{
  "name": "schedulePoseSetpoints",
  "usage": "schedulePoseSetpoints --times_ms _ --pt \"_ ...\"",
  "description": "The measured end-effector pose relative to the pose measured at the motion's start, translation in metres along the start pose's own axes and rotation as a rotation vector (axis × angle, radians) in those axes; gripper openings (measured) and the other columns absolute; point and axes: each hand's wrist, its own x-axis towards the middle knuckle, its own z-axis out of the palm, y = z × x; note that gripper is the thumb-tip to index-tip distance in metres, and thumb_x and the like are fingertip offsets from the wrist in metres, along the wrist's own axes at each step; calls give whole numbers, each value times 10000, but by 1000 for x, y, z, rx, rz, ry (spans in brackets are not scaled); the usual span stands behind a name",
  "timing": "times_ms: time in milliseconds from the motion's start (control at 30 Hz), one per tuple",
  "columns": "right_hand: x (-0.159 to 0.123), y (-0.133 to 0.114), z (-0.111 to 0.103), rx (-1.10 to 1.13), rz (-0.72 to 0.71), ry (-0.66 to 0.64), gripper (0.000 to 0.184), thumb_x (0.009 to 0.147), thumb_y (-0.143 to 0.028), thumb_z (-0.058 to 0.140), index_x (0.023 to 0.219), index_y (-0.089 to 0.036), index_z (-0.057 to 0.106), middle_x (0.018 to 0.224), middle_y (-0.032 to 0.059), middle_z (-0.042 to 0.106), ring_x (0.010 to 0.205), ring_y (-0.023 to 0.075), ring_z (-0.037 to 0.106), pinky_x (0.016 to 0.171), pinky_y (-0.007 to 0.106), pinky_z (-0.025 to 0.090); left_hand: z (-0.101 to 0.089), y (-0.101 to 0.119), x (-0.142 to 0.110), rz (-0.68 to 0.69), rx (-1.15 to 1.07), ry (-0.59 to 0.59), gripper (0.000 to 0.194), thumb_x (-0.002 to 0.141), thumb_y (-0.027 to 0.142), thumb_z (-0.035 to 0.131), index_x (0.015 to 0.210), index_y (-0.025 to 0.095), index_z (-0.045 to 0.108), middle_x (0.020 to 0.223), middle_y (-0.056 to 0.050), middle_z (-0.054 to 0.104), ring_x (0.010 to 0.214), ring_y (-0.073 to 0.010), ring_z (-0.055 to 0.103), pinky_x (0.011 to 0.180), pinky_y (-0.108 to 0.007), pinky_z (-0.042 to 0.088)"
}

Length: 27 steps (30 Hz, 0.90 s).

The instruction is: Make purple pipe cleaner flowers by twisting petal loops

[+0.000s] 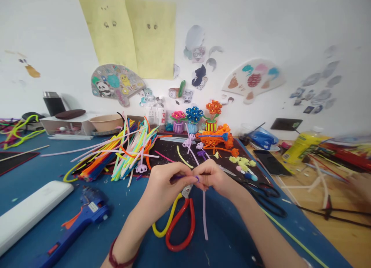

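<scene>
My left hand (171, 176) and my right hand (213, 176) meet over the middle of the table, fingertips pinched together. Between them is a small purple pipe cleaner (198, 178), mostly hidden by the fingers. A pale lilac pipe cleaner (205, 217) runs down below the right hand; I cannot tell whether the fingers grip it. Under the left hand lie scissors (185, 225) with one red and one yellow handle. Lilac pipe-cleaner flowers (189, 140) and a darker purple one (202, 154) lie just beyond the hands.
Loose pipe cleaners (136, 148) are heaped at left, near a blue glue gun (89, 212). Black scissors (266, 196) lie right of my hands. Potted flowers (194, 119) and orange flowers (222, 138) stand behind. At far right, another person's blurred hand (361, 187) shows.
</scene>
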Motion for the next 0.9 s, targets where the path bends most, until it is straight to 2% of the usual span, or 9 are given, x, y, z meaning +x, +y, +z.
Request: schedulePoseSetpoints --times_ms 133,233,567,900 --pt "-2 3 -5 -17 -11 30 440 789 -482 658 527 -140 570 457 -36 462 398 69 346 413 222 251 0 0 0 -91 -107 -78 77 793 163 677 718 147 668 569 39 600 508 -66 480 495 -163 352" --pt "-3 4 -7 1 6 46 437 776 -490 662 534 -137 575 453 -31 469 392 70 348 403 221 250 -1 0 0 -97 -135 -119 46 803 133 654 772 149 684 595 36 614 528 -63 489 508 -154 358" --pt "-2 -4 -4 -89 1 42 432 786 -485 634 528 -148 557 440 -32 467 383 71 351 401 217 256 -1 -2 0 -46 -49 -84 93 803 174 674 716 142 663 570 42 594 487 -50 408 465 -154 306" --pt "-4 -12 4 -278 -40 181 315 801 -281 541 511 -158 530 447 -38 426 407 80 360 419 214 267 5 -5 -2 124 120 30 79 844 143 630 771 158 604 609 54 598 488 -43 454 476 -140 327"
